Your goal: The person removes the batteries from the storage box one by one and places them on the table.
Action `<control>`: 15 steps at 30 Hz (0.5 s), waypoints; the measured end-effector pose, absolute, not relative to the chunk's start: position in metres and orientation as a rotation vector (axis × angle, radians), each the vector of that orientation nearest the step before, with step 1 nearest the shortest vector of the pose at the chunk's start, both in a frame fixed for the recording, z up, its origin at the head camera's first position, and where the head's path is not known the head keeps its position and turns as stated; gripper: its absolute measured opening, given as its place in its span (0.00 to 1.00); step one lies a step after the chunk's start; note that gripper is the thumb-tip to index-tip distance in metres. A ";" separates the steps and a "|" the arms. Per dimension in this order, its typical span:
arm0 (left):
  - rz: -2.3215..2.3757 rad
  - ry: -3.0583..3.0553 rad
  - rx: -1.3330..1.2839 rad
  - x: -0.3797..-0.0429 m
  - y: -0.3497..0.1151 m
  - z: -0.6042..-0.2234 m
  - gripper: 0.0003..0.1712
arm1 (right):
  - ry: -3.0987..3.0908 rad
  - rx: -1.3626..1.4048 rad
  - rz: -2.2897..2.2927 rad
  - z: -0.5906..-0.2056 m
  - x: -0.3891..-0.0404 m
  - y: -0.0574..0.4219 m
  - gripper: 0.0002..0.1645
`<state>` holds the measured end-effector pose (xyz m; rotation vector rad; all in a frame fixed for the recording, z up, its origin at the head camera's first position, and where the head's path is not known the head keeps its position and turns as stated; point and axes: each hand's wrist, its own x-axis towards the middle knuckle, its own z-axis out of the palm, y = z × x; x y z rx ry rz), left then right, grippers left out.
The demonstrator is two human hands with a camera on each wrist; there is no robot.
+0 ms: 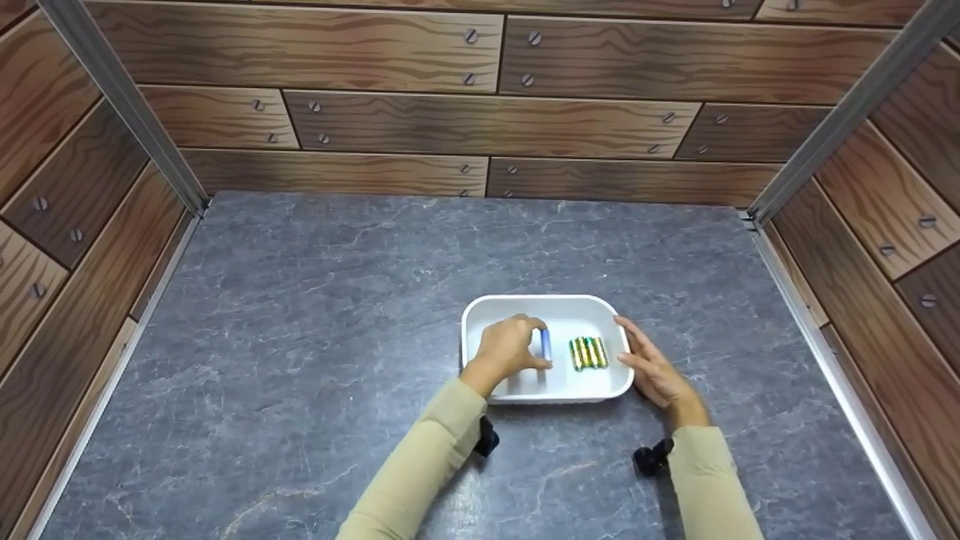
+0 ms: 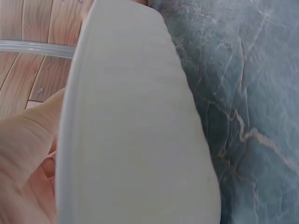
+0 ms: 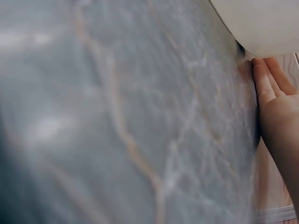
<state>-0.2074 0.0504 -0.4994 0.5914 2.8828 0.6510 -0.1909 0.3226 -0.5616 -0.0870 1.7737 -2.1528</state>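
A white plastic tray (image 1: 540, 394) with rounded corners stands on the grey surface. My left hand (image 1: 504, 349) reaches into its left half and pinches a slim blue battery (image 1: 545, 346) by its ends, between thumb and fingers. Right of it, several green-and-gold batteries (image 1: 589, 353) lie side by side on the tray floor. My right hand (image 1: 654, 369) rests against the tray's right end, its fairly straight fingers and thumb at the rim. In the left wrist view the tray's outer wall (image 2: 126, 116) hides most of the left hand (image 2: 28, 154) and the blue battery.
Grey marbled flooring (image 1: 300, 337) surrounds the tray. Wood-patterned panels (image 1: 487, 120) close off the back and both sides, with metal corner posts (image 1: 124, 105). A small black device (image 1: 486, 436) sits on the left wrist, another black device (image 1: 651, 457) on the right.
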 end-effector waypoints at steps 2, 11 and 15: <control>0.663 2.887 0.605 -0.207 0.046 -0.498 0.34 | 1.778 -0.094 -2.150 -0.561 -0.191 0.323 0.41; 0.812 2.911 0.647 -0.206 0.023 -0.492 0.33 | 1.778 -0.095 -2.142 -0.563 -0.192 0.324 0.42; 0.853 2.902 0.610 -0.206 0.012 -0.489 0.33 | 1.773 -0.094 -2.150 -0.564 -0.192 0.324 0.40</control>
